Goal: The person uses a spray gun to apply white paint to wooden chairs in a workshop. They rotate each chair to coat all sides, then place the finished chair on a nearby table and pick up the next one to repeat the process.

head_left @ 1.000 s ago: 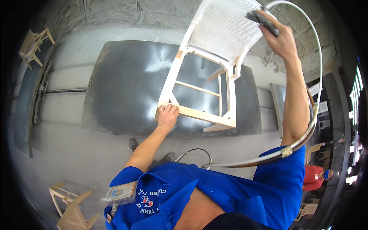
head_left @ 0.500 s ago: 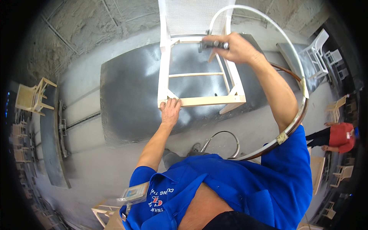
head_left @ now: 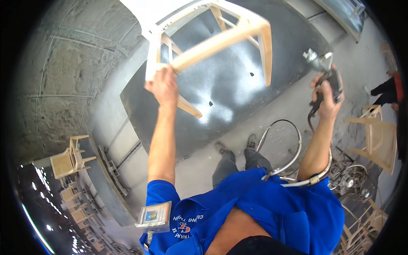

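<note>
A wooden chair frame is tilted above a dark panel, its back part white and its near rail and legs bare pale wood. My left hand is closed around the chair's near left corner. Off to the right, away from the chair, my right hand grips a spray gun with a metal head and dark handle. A hose loops down by my right arm. The top of the chair runs out of view, and its near rail is blurred.
The dark panel carries white overspray and small dark marks. At left, another wooden chair stands on a narrow bench. Wooden chairs and a tangle of metal parts lie at right, with a person beyond.
My left hand has swung the chair up and leftward, tilting it. The spray gun in my right hand has moved from over the seat frame out to the right. My view has turned.
</note>
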Demonstrator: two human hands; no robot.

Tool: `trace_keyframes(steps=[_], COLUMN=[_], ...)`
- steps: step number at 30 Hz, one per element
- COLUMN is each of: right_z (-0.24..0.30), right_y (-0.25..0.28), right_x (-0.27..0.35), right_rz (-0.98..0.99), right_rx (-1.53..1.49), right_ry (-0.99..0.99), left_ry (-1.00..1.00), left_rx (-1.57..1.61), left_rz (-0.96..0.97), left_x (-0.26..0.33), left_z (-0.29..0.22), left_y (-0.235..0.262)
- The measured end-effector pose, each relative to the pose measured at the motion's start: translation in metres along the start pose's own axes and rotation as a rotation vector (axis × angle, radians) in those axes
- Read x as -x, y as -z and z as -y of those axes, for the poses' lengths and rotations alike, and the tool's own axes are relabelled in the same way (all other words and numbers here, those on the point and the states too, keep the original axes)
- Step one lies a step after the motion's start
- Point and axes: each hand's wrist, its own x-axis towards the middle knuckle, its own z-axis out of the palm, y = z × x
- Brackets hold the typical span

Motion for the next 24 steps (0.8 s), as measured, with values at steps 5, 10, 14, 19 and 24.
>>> trace_keyframes(steps=[5, 10, 14, 19, 24], right_z=[-0.134, -0.292, -0.366, -0.387, -0.393], right_y=[-0.077, -0.223, -0.309, -0.350, -0.313], right_x=[0.077, 0.064, 0.003, -0.048, -0.018], right_rz=[0.005, -0.157, -0.260, -0.170, -0.073], right_rx=[0.068, -0.234, -0.554, -0.598, -0.238], right_ry=[-0.484, -0.713, -0.695, -0.623, -0.785], left_ry=[-0.015, 0.106, 0.076, 0.018, 0.028], left_rx=[-0.232, -0.339, -0.380, -0.422, -0.389], left_rz=[0.096, 0.361, 0.374, 0.337, 0.343], left_x=[-0.141, -0.269, -0.327, -0.345, -0.355], left_z=[0.069, 0.122, 0.149, 0.167, 0.170], left_y=[-0.051, -0.096, -0.130, -0.141, -0.144])
